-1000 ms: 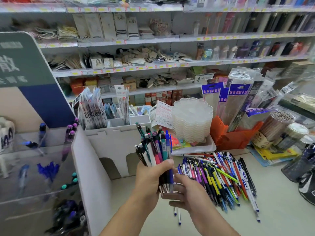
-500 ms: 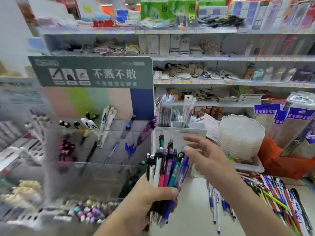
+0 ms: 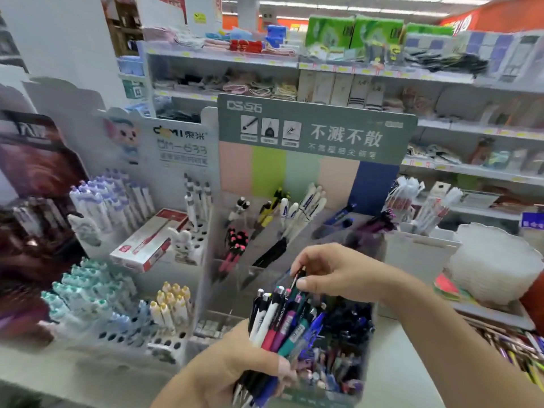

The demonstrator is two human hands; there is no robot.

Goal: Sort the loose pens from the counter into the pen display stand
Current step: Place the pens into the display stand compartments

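Beyond my hands stands the tiered clear-plastic pen display stand [image 3: 294, 251]. My left hand [image 3: 235, 366] clasps the upright fan of mixed-colour click pens [image 3: 282, 322], presenting clickers; my right hand [image 3: 332, 272] pinches one black pen [image 3: 298, 278] for extraction.

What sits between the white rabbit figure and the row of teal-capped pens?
In the head view, a red and white box lies tilted between the rabbit figure and the teal-capped pens.

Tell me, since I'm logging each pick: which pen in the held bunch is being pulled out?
The dark pen pinched by the right hand; it sticks up above the rest of the bunch gripped in the left hand.
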